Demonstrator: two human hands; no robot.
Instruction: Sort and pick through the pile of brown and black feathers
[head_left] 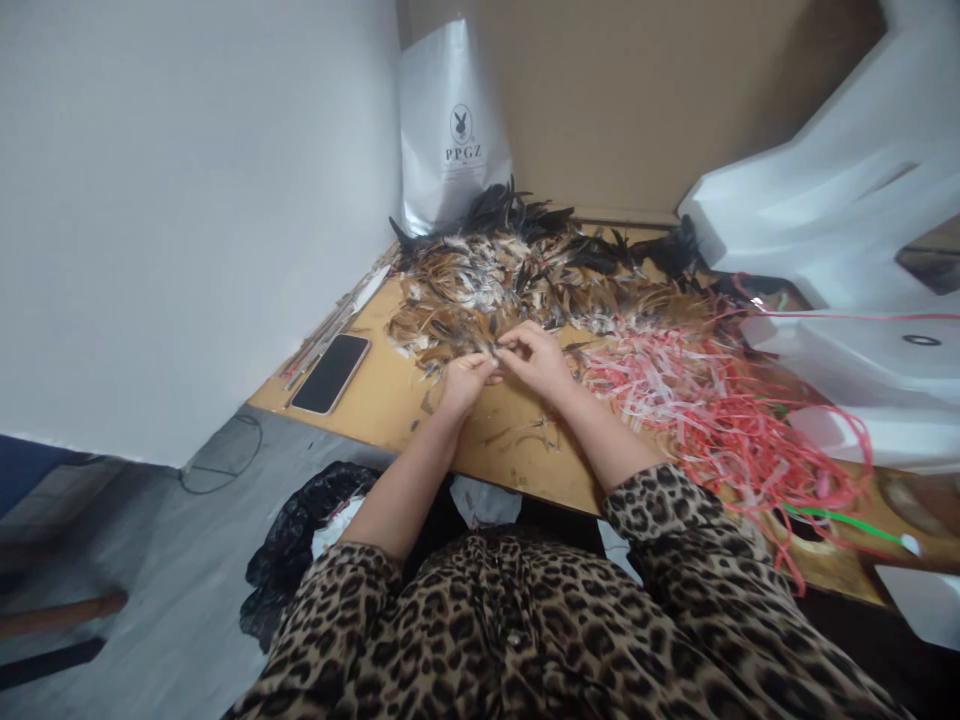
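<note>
My left hand (469, 380) and my right hand (534, 362) meet at the near edge of a heap of feathers. Both are closed in a pinch, fingertips almost touching. Between them is a small tuft of brown and dark feathers (466, 332), its quill ends hidden by the fingers. Just beyond lies the large feather heap (487, 270), brown and white with long black plumes at the back. To the right of my right hand spreads a tangled pile of red and whitish ribbon strips (690, 400).
A phone (331, 374) lies on the yellowish table (397, 410) at left. A silver-white printed bag (450, 120) stands at the back. On the right is a white sewing machine (832, 200). A green strip (847, 520) lies near the front right. Below, a black plastic bag (300, 540) sits on the floor.
</note>
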